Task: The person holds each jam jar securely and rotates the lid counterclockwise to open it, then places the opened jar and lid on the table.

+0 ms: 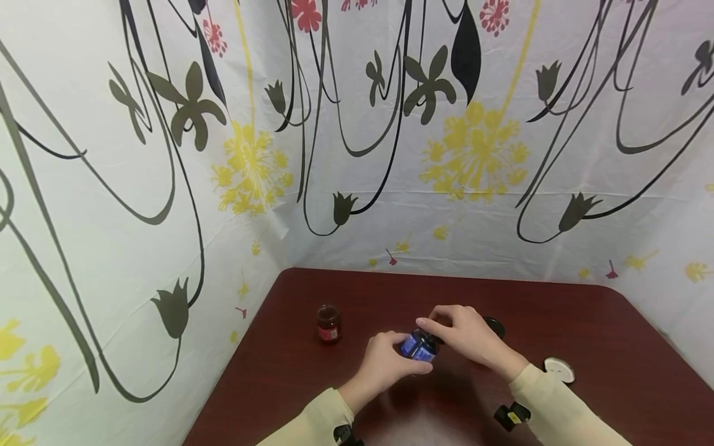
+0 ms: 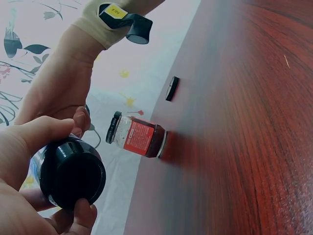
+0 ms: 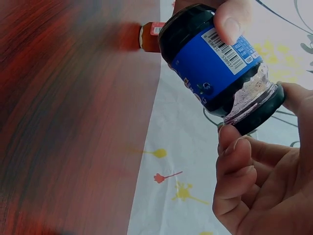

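Note:
A small glass jar with a blue label [image 1: 419, 345] is held tilted by my left hand [image 1: 385, 362], thumb on one side and fingers around the other. Its dark base [image 2: 76, 178] faces the left wrist camera. My right hand [image 1: 468, 334] pinches the black lid [image 3: 258, 110] at the jar's other end between thumb and fingers. In the right wrist view, a barcode shows on the blue label [image 3: 220, 58], and pale purplish residue lines the glass near the lid. The left thumb [image 3: 230, 22] presses on the label.
A red-labelled jar [image 1: 329, 323] with no lid stands at left on the dark red table [image 1: 295, 378]. Another red-labelled jar [image 2: 139, 137], black lid [image 1: 493, 327] on, stands behind my right wrist. A loose lid [image 1: 559, 370] lies light side up at right. Patterned cloth [image 1: 357, 161] hangs around the table.

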Demonstrator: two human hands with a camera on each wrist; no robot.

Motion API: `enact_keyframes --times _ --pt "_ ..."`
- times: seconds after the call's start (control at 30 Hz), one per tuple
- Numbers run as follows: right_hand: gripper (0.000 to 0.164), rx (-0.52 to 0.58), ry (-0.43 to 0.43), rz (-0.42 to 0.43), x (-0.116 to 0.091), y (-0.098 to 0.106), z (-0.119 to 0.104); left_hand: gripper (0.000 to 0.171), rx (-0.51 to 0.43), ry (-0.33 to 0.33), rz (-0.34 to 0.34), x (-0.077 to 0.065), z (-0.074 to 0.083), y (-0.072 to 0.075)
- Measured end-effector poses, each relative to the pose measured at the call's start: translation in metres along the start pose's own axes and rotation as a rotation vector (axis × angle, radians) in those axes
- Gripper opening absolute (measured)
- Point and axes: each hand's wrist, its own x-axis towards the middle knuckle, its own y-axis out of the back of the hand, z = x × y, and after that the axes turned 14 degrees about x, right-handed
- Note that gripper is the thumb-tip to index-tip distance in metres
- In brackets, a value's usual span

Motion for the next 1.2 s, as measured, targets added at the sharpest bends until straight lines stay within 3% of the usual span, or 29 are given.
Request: enact_keyframes --times 0.5,1.2 --pt "0.032 0.052 0.025 -0.057 -0.001 0.005 0.002 0.056 0.003 -0.014 0.014 -0.001 0.0 0.0" --pt "0.03 0.128 0.045 -0.172 -0.006 0.012 0.01 0.059 0.025 0.0 0.005 -0.004 -0.002 -0.002"
